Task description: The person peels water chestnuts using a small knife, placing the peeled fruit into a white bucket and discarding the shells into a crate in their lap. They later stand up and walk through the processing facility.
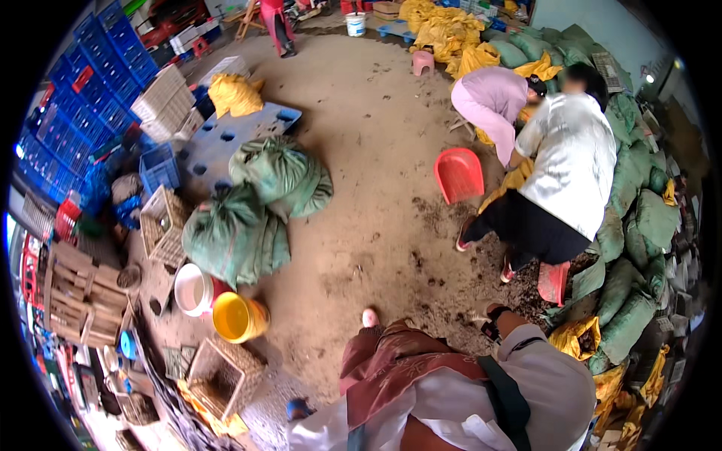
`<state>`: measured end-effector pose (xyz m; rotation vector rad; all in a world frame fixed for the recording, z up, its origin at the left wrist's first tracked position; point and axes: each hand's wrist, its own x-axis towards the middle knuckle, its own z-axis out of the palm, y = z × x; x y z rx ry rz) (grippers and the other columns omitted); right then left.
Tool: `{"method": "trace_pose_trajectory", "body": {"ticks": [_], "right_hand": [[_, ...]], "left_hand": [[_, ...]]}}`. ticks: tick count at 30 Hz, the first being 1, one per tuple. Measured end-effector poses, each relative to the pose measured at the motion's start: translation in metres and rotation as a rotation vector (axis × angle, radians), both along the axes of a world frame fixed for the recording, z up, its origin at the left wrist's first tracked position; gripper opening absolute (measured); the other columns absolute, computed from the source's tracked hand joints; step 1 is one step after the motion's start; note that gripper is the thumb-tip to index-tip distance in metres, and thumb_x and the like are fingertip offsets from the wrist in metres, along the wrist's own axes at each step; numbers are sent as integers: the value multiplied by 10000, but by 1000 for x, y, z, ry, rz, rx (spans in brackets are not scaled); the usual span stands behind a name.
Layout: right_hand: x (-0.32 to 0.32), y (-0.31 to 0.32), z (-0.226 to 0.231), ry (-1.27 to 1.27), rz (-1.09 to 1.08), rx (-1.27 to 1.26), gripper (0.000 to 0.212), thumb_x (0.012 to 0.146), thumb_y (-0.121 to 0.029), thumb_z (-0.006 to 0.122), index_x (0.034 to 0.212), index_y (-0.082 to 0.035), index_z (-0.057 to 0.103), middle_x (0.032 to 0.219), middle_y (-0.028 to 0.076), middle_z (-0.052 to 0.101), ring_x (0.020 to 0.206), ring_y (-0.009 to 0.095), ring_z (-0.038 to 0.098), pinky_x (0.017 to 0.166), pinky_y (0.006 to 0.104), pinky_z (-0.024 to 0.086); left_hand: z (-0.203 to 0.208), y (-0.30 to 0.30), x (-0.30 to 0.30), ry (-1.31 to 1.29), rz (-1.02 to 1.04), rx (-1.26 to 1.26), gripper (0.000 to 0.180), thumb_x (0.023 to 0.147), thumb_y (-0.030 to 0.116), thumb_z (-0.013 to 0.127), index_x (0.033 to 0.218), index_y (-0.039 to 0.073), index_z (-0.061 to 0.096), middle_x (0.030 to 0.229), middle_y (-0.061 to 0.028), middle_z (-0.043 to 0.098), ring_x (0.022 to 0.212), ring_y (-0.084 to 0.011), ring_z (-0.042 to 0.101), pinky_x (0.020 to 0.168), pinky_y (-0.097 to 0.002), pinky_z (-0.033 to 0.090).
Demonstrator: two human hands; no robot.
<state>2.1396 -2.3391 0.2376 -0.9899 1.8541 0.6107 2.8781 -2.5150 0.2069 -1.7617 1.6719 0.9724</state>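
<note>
At the bottom, my clothing shows: a red-brown patterned cloth (406, 364) and a grey sleeve (541, 376) on the right. A bare forearm leaves this sleeve, with a dark band at its end; my right hand (481, 310) beyond it is small and blurred, its fingers unreadable. It hangs above dark crumbs on the floor, with nothing visible in it. No left hand can be made out; a small blue thing (299, 409) shows beside pale cloth at lower left. A red dustpan-like scoop (553, 283) lies right of my right hand, and another red scoop (459, 176) farther ahead.
Two people, one in a white top (575, 150) and one in pink (492, 98), bend beside stacked green sacks (628, 316). Tied green sacks (237, 233), a yellow bucket (239, 317), a white bucket (194, 290) and a basket (224, 376) stand left. A blue pallet (226, 150) lies beyond.
</note>
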Motion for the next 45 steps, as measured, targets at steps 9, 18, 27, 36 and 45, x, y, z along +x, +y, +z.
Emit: {"method": "trace_pose_trajectory", "body": {"ticks": [9,18,27,36,45], "right_hand": [[-10,-275,86,-29,-139,-569,449,841,-458,485,1138,-137,585,1176,129,558,1053,316,526,921,398,399],[-208,-465,13,143,-33,-182,447,797,-466,505,1042,-116,636,1128,149,581,1054,255,551,859,402,439],[-353,-816,108,-37,188,-223,347,862,-353,452,1094,-158,621,1147,85,578,1073,269,531,904,395,414],[-439,-1131,123,-103,11,-332,324,797,-363,541,1039,-176,646,1127,75,592,1097,271,511,916,402,413],[-545,-1370,108,-58,29,-602,341,791,-388,521,901,-104,675,976,133,632,962,316,562,827,424,439]], "left_hand": [[161,-591,-322,675,-121,-613,349,772,231,630,1078,74,568,933,-137,638,792,-256,619,708,-341,483],[128,-726,-450,393,-533,-639,301,785,355,540,875,85,636,865,-183,631,841,-346,601,742,-445,473],[82,-811,-424,32,141,82,315,799,350,552,960,88,622,968,-144,625,898,-294,604,785,-414,462],[50,-1140,-556,398,-22,-265,317,756,367,611,873,74,646,861,-132,646,846,-288,614,735,-421,473],[387,-1683,-935,769,-188,-837,493,821,304,574,1224,42,470,1165,-190,542,1052,-288,539,878,-337,447]]}}
